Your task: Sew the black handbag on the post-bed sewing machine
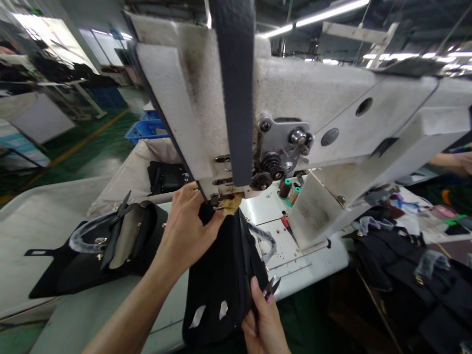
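One black bag sits beneath the head of the white sewing machine, its far end up by the needle area and its near end, with two pale tabs, hanging toward the person over the edge of the surface. The step in hand looks like lining up the bag's far end at the stitching point, though the needle itself cannot be made out behind a yellowish scrap. The left hand lies over that far end, thumb spread away from the other fingers and reaching toward the scrap; the fingertips go out of sight by the machine head, so I cannot tell whether they pinch the material or only press it. The right hand is at the bag's right side, lower down, thumb along the edge and fingers curled around a pair of snips, blades pointing outward. Judging from this, the next move calls for the left hand to guide the edge squarely without straying under the needle, while the right bears the hanging weight so the layers do not drag or twist, and the snip blades stay clear of the bag.
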The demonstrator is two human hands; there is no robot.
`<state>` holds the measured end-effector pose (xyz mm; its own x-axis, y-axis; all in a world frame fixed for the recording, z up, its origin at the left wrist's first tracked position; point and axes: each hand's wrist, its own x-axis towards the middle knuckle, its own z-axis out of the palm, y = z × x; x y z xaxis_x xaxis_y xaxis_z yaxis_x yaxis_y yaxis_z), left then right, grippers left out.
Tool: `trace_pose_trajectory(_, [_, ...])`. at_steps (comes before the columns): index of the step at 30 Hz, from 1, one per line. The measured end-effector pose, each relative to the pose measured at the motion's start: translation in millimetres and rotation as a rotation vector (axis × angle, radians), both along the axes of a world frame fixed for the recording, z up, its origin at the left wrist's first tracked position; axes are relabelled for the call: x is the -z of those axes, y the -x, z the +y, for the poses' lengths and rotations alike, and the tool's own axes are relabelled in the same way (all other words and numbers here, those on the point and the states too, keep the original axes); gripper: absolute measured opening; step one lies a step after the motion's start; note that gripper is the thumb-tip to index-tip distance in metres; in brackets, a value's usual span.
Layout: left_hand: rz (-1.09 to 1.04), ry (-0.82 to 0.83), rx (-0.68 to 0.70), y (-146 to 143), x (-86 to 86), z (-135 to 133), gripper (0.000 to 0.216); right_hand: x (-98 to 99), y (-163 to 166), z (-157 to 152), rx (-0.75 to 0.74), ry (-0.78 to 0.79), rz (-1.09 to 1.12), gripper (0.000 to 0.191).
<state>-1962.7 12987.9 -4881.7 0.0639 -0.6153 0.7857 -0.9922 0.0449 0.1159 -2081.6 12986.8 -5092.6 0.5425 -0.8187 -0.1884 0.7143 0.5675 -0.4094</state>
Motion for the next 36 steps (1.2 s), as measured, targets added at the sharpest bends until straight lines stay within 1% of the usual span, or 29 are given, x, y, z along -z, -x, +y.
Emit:
trace_pose_trajectory(2, [-0.026, -0.044, -0.009, 12.2, 14.9, 11.7, 0.038, 2.3, 1.6, -2.6, 0.003, -0.036, -0.007, 0.064])
trace_pose_trajectory(4, [-0.021, -0.068, -0.022, 21.7, 25.2, 16.1, 0.043, 11.0, 5.8, -5.7, -0.005, -0.06, -0.03, 0.069])
trace_pose_trajectory(6, [-0.01, -0.058, -0.051, 27.2, 29.6, 15.8, 0.044, 28.3, 12.7, -10.0, -0.097, -0.044, -0.068, 0.068])
trace_pose_trajectory(8, [-0.008, -0.035, -0.069, 29.4, 29.2, 14.0, 0.041, 49.5, 21.6, -16.9, -0.187, 0.021, -0.049, 0.067])
trace_pose_trajectory(9, [-0.009, -0.033, -0.071, 29.7, 27.9, 13.2, 0.04, 58.2, 26.4, -21.8, -0.162, 0.051, 0.008, 0.069])
trace_pose_trajectory(10, [-0.014, -0.035, -0.072, 29.9, 26.3, 12.6, 0.038, 63.5, 31.4, -28.0, -0.076, 0.081, 0.084, 0.072])
trace_pose_trajectory(11, [-0.02, -0.038, -0.071, 30.1, 24.7, 12.1, 0.037, 64.4, 36.2, -35.6, 0.054, 0.112, 0.166, 0.074])
trace_pose_trajectory(12, [-0.027, -0.045, -0.067, 30.4, 23.2, 11.8, 0.036, 60.1, 40.9, -44.7, 0.192, 0.144, 0.245, 0.073])
trace_pose_trajectory(13, [-0.034, -0.048, -0.062, 30.8, 22.0, 11.5, 0.035, 50.4, 44.9, -55.3, 0.305, 0.19, 0.31, 0.068])
trace_pose_trajectory(14, [-0.039, -0.047, -0.06, 31.4, 21.2, 11.2, 0.034, 35.9, 47.9, -66.9, 0.368, 0.262, 0.356, 0.059])
trace_pose_trajectory(15, [-0.043, -0.042, -0.058, 31.9, 20.7, 10.9, 0.034, 17.5, 49.5, -79.3, 0.387, 0.345, 0.412, 0.048])
trace_pose_trajectory(16, [-0.045, -0.034, -0.058, 32.4, 20.6, 10.5, 0.034, -3.3, 49.5, -91.7, 0.372, 0.481, 0.452, 0.041])
trace_pose_trajectory(18, [-0.045, -0.021, -0.06, 33.0, 21.1, 9.6, 0.033, -46.7, 44.6, -114.5, 0.443, 0.82, 0.511, 0.031])
trace_pose_trajectory(20, [-0.034, -0.015, -0.068, 32.9, 22.0, 8.6, 0.033, -84.1, 34.2, -132.0, 0.51, 1.14, 0.5, 0.026])
trace_pose_trajectory(21, [-0.027, -0.015, -0.072, 32.7, 22.4, 8.2, 0.033, -98.4, 27.8, -138.3, 0.523, 1.273, 0.472, 0.026])
trace_pose_trajectory(23, [-0.016, -0.017, -0.079, 32.6, 23.1, 7.4, 0.035, -117.2, 14.8, -147.0, 0.558, 1.482, 0.444, 0.023])
trace_pose_trajectory(25, [-0.01, -0.023, -0.089, 33.3, 23.3, 7.1, 0.035, -124.4, 4.1, -152.6, 0.626, 1.631, 0.454, 0.017])
trace_pose_trajectory(27, [-0.007, -0.023, -0.1, 34.6, 23.3, 7.2, 0.034, -124.1, -2.4, -157.6, 0.719, 1.732, 0.46, 0.015])
trace_pose_trajectory(30, [-0.01, -0.013, -0.102, 35.8, 23.8, 7.6, 0.036, -119.6, -4.3, -165.2, 0.829, 1.851, 0.441, 0.023])
trace_pose_trajectory(32, [-0.018, -0.016, -0.104, 35.4, 24.6, 7.6, 0.037, -118.0, -2.5, -168.9, 0.881, 1.944, 0.475, 0.029])
trace_pose_trajectory(34, [-0.019, -0.029, -0.112, 34.6, 25.7, 7.1, 0.038, -118.7, -0.3, -170.4, 0.928, 2.034, 0.531, 0.031])
trace_pose_trajectory(36, [-0.018, -0.032, -0.101, 33.9, 26.5, 6.2, 0.04, -121.6, 0.6, -169.7, 0.989, 2.09, 0.548, 0.031])
